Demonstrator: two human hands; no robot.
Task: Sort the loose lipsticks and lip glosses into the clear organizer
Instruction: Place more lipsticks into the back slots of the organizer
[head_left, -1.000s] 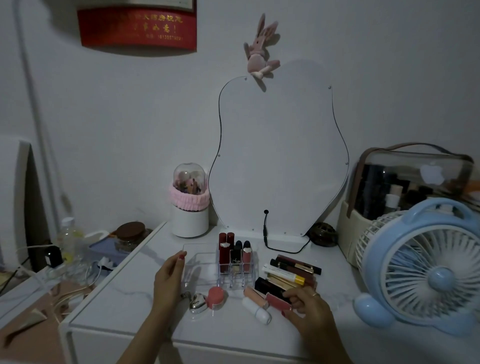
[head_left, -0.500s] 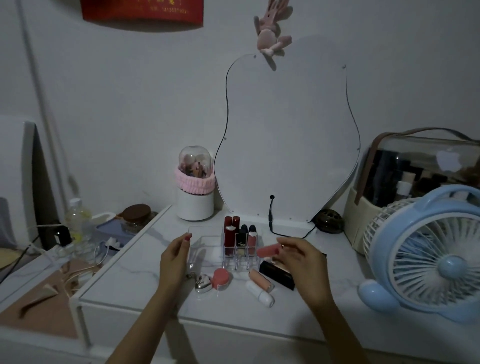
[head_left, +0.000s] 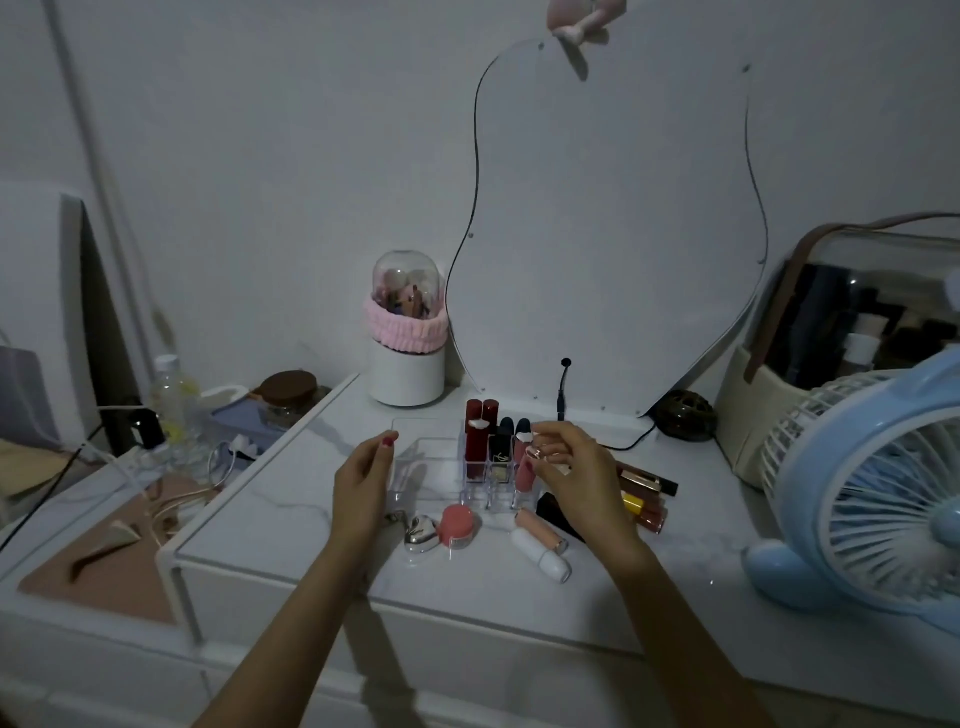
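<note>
Left hand (head_left: 361, 480): fingers straight and relaxed, resting against near-left wall of clear organizer (head_left: 415, 470), gripping nothing. Right hand (head_left: 569, 467): fingertips pinched on pink lip gloss (head_left: 524, 470) standing in front-right slot. Loose tubes (head_left: 540, 543) on worktop (head_left: 519, 592) just below right hand; more (head_left: 644, 493) behind it.

The organizer (head_left: 423, 460) is clear, glossy plastic. The surface (head_left: 291, 512) looks smooth, white and faintly marbled. A heart-shaped compact (head_left: 420, 534) shines like polished metal. The fan (head_left: 878, 499) is smooth pale-blue plastic, and a fluffy pink cloth band (head_left: 405, 326) wraps the white canister.
</note>
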